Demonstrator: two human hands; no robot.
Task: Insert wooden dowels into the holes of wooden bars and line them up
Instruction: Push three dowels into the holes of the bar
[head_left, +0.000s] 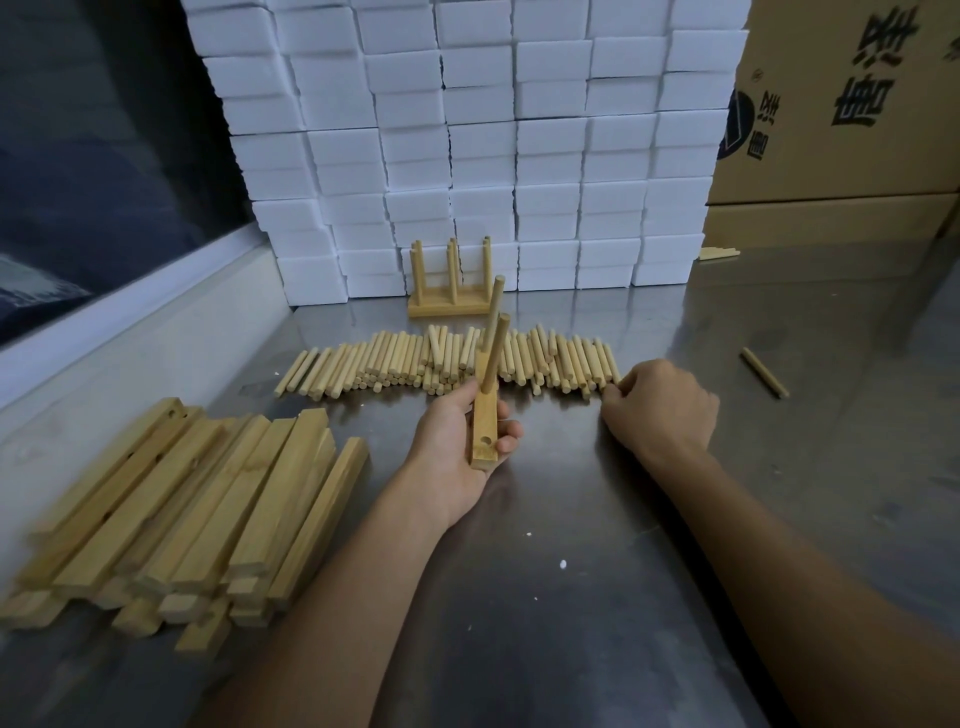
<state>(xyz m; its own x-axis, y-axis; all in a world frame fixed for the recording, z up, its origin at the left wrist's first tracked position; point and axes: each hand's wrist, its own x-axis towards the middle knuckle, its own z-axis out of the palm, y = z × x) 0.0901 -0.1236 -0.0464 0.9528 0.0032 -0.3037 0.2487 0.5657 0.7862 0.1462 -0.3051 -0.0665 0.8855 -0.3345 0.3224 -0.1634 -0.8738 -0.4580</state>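
My left hand (457, 441) grips a wooden bar (484, 426) above the metal table. Two dowels (493, 348) stand upright in the bar's far holes, and the near hole is open. My right hand (662, 405) rests at the right end of a long row of loose dowels (447, 361), its fingers curled at the dowels there; whether they pinch one is hidden. Bars (182, 509) lie piled at the left. At the back stand finished bars (451, 304) with upright dowels.
A wall of white foam blocks (467, 145) rises behind the table (571, 545). Cardboard boxes (841, 130) stand at the back right. A single stray dowel (764, 372) lies at the right. A pale ledge (130, 322) borders the left side.
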